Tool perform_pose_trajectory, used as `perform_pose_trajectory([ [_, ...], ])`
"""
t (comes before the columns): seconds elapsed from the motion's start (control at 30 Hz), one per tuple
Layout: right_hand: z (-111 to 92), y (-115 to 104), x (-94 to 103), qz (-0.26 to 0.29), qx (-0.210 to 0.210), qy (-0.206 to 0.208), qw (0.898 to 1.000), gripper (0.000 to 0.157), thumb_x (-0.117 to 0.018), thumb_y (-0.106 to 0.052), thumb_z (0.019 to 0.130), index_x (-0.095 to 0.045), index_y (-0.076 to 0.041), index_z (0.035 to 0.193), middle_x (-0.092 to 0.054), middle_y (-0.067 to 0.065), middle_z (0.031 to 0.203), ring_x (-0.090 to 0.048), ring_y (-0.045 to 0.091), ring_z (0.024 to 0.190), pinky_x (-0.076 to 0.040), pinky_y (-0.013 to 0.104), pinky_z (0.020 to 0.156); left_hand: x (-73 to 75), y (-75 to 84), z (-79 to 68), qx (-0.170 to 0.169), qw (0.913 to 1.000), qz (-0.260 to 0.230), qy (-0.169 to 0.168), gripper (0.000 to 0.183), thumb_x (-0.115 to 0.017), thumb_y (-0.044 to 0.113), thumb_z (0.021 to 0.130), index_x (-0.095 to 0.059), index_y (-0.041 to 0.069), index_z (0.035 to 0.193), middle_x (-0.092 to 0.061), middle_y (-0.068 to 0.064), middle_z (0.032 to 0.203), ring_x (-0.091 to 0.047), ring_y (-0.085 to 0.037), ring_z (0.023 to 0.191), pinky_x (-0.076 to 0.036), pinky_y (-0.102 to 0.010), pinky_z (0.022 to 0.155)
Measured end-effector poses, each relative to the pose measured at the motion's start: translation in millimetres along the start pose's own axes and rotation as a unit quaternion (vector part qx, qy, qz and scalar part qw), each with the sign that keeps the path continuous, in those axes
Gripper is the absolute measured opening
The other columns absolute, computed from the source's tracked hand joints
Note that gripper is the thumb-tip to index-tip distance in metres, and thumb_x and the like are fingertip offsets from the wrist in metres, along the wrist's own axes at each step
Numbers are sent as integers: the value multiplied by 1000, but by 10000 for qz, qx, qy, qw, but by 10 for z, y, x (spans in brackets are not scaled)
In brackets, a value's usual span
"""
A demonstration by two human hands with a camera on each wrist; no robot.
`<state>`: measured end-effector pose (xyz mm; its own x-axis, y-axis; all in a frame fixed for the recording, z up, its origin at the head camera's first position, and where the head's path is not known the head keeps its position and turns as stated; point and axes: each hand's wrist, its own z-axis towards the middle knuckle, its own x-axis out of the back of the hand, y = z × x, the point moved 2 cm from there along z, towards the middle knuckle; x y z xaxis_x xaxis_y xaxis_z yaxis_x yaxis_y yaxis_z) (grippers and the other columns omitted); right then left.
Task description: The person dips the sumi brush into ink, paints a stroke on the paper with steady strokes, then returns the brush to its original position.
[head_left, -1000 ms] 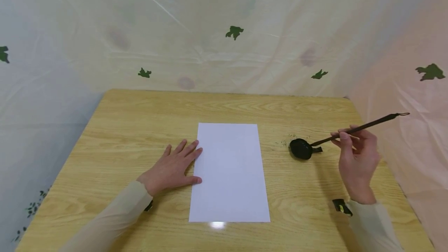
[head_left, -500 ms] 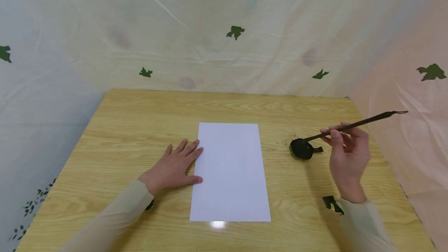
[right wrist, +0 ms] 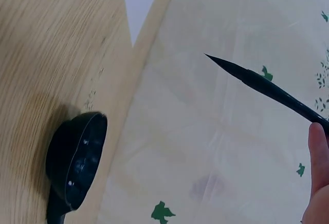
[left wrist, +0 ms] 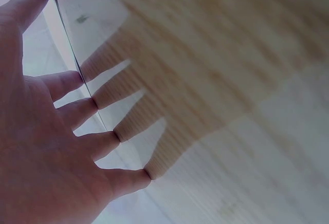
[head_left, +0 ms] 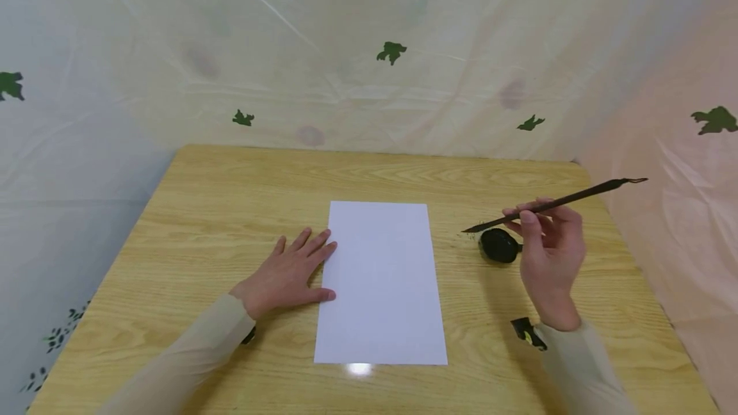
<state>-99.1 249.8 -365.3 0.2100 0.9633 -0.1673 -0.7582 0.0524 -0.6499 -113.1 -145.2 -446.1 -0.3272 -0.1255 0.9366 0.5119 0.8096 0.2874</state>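
Observation:
In the head view my right hand (head_left: 552, 261) pinches the dark handle of a writing brush (head_left: 567, 200). The brush slants, its pointed dark tip toward the left and its hanging loop up at the right. Just below the brush stands a small black ink dish (head_left: 499, 246) with a short handle; in the right wrist view the tip is clear of the dish (right wrist: 77, 162). A white sheet of paper (head_left: 380, 287) lies mid-table. My left hand (head_left: 288, 277), fingers spread and straight, rests with thumb and fingertips on the sheet's left edge.
The wood-grain table (head_left: 230, 191) reaches back to a pale curtain (head_left: 323, 69) with green leaf shapes. Small dark specks (head_left: 469, 235) mark the table left of the dish. Hanging cloth (head_left: 674, 210) also closes off the right side.
My right hand has moved left with the brush, and its tip has passed from the dish to beyond the dish's left side. My left hand and the paper stay in place.

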Motion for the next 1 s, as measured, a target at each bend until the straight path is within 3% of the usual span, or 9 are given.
perform_pose_trajectory([
  [1.0, -115, 6, -719, 545, 256, -740, 9954, 39, -64, -2, 101, -43, 28, 116, -67, 18, 101, -76, 23, 92, -61, 30, 81, -2, 11, 7, 39, 10000, 49, -34, 95, -65, 67, 92, -32, 14, 164, -18, -7, 173, -12, -42, 157, -17, -75, 115],
])
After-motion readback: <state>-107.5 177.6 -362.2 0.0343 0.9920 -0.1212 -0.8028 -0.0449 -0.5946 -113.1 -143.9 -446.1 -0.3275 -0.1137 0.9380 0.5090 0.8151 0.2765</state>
